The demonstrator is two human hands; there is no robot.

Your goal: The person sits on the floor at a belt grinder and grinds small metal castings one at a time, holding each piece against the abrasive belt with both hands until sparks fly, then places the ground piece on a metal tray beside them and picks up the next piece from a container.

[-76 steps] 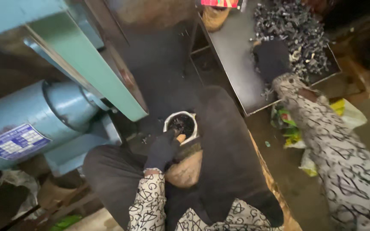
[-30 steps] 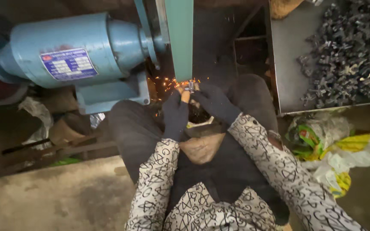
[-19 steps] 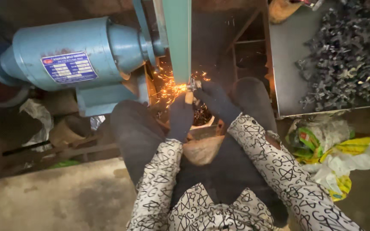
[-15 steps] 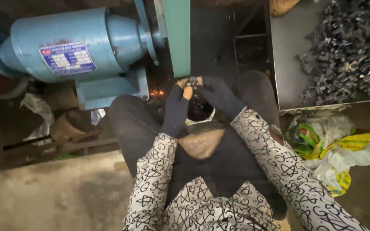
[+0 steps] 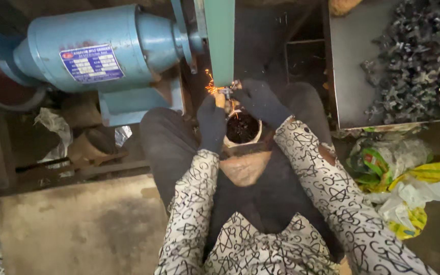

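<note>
Both my hands wear dark gloves and pinch one small metal part (image 5: 226, 92) against the green sanding belt (image 5: 220, 40) of a blue belt grinder (image 5: 103, 56). My left hand (image 5: 211, 119) grips it from the left, my right hand (image 5: 259, 102) from the right. Orange sparks (image 5: 211, 84) fly off to the left of the part. Just below my hands a small white-rimmed pot (image 5: 243, 130) with dark contents sits between my knees.
A metal tray (image 5: 352, 66) at the upper right holds a heap of several dark metal parts (image 5: 418, 56). Crumpled plastic bags (image 5: 408, 183) lie on the floor at right. A grey concrete slab (image 5: 72, 224) lies at lower left, and rags and scraps lie under the motor.
My right hand came back from the parts tray to join the left at the belt. Both hands now press a part to the belt, and sparks flare up again.
</note>
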